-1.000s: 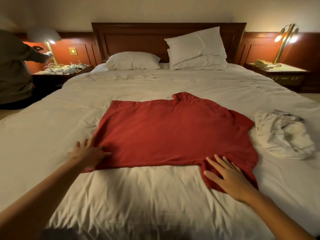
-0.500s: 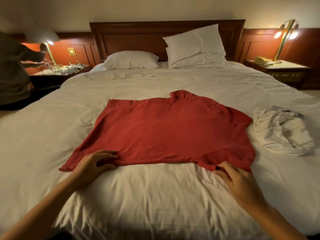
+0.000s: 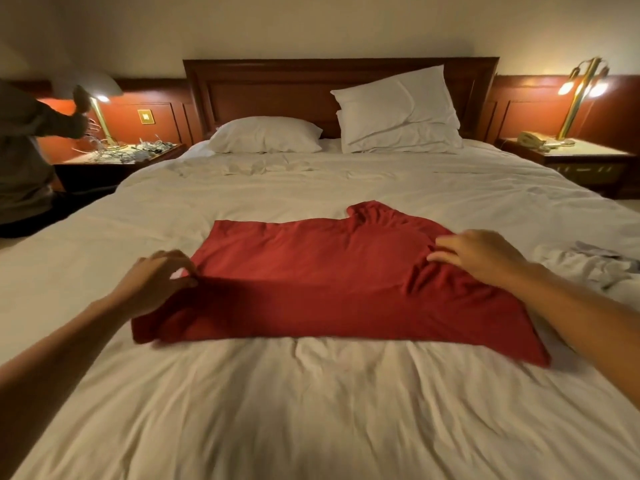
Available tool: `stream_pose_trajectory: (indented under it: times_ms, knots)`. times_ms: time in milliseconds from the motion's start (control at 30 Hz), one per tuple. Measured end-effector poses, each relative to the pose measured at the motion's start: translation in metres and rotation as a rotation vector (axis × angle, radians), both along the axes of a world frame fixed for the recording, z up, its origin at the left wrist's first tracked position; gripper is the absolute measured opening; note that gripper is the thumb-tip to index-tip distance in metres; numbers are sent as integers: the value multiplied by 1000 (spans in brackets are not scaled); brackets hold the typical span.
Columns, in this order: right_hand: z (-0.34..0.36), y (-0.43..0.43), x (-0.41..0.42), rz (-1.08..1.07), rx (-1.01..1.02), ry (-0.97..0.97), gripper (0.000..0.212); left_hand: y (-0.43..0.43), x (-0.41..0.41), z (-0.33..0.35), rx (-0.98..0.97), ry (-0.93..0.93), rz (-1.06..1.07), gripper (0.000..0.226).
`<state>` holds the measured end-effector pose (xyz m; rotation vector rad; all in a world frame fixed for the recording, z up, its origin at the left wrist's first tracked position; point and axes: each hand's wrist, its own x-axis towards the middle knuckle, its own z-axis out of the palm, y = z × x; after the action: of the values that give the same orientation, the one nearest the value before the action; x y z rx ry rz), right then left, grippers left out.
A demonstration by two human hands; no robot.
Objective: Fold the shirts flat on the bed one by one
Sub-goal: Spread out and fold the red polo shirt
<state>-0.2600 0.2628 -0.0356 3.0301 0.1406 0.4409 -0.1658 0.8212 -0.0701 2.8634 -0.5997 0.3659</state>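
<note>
A red shirt (image 3: 329, 282) lies across the middle of the white bed (image 3: 311, 417), its near half doubled over toward the headboard. My left hand (image 3: 156, 278) pinches the folded edge at the shirt's left side. My right hand (image 3: 481, 258) grips bunched red fabric at the right side, fingers curled down into it. A crumpled white striped shirt (image 3: 588, 265) lies on the bed to the right, partly hidden by my right forearm.
Two white pillows (image 3: 398, 109) lean at the wooden headboard. A person (image 3: 20, 154) stands at the left nightstand (image 3: 117, 157), which holds a lamp and tangled cables. The right nightstand (image 3: 571, 155) carries a brass lamp and a phone.
Both hands took hold of the red shirt's near edge and carried it away from me, folding the shirt over itself. The view has tilted down slightly.
</note>
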Motion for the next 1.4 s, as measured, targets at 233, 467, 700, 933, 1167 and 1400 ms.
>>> stream_pose_trajectory:
  times_ms: [233, 467, 700, 933, 1167, 1400]
  knots:
    - [-72, 15, 13, -507, 309, -68, 62, -33, 48, -49, -126, 233, 510, 83]
    - [-145, -22, -56, -739, 340, -120, 65, -18, 28, -99, -358, 171, 484, 62]
    - [-118, -32, -42, -373, 561, -244, 31, -22, 22, -81, -398, 106, 473, 32]
    - [-44, -71, -70, -427, 360, 304, 58, 31, -2, -29, -53, 389, 592, 50]
    - [-70, 3, -99, -407, 26, 254, 69, 15, -55, -47, 112, 284, 609, 80]
    - [-109, 137, -56, 62, 423, 150, 54, 1, -52, -41, 111, 373, 461, 49]
